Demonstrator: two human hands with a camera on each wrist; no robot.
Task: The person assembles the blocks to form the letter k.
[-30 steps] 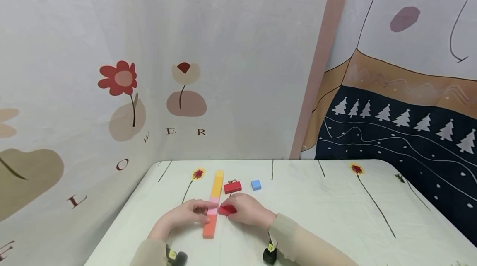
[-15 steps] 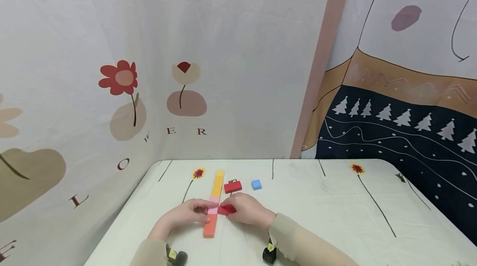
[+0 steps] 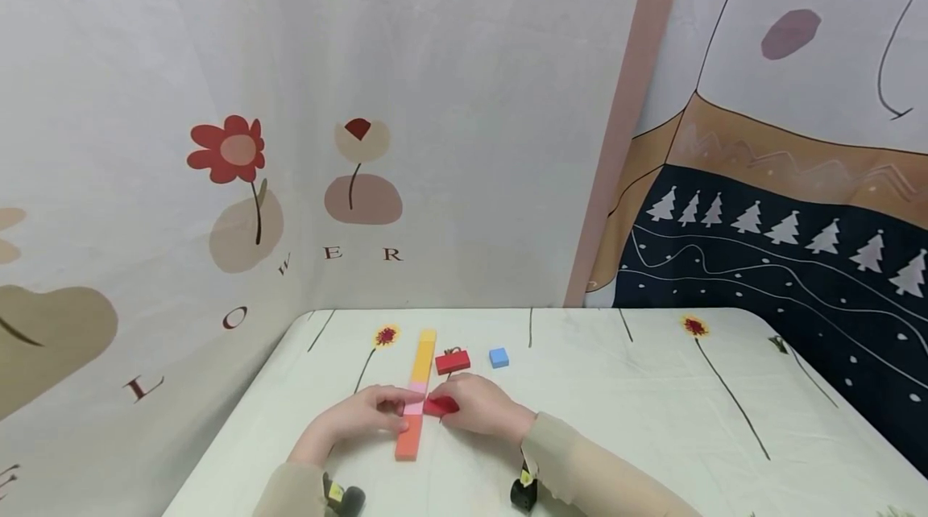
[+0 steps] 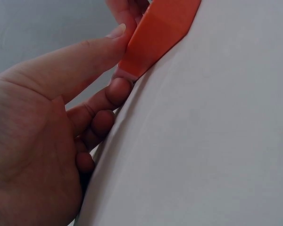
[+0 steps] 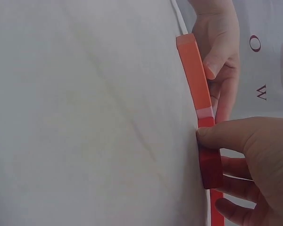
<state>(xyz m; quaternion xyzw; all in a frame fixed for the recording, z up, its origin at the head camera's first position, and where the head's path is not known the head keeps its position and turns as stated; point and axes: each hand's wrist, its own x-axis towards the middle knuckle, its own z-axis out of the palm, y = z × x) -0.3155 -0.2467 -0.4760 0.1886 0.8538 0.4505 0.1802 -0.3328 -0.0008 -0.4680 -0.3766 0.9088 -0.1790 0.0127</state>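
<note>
A straight row of flat blocks lies on the table in the head view: an orange block (image 3: 408,443) nearest, a pink block (image 3: 413,409), then a yellow block (image 3: 424,360) with a paler far end. My left hand (image 3: 362,414) touches this row from the left, its thumb at the orange block's edge and its index finger reaching across the pink one. From the right, my right hand (image 3: 484,408) pinches a red block (image 5: 211,167) between thumb and fingers, its end right at the pink block's side. Part of the red block is hidden by the right thumb.
Behind the right hand lies another red block (image 3: 453,361), with a small blue block (image 3: 499,358) to its right. The table wears a white cloth (image 3: 616,428) printed with flowers. A printed fabric wall (image 3: 464,138) rises at the back and left.
The red block in my right hand has shifted very slightly left toward the pink block. Both hands otherwise hold their places.
</note>
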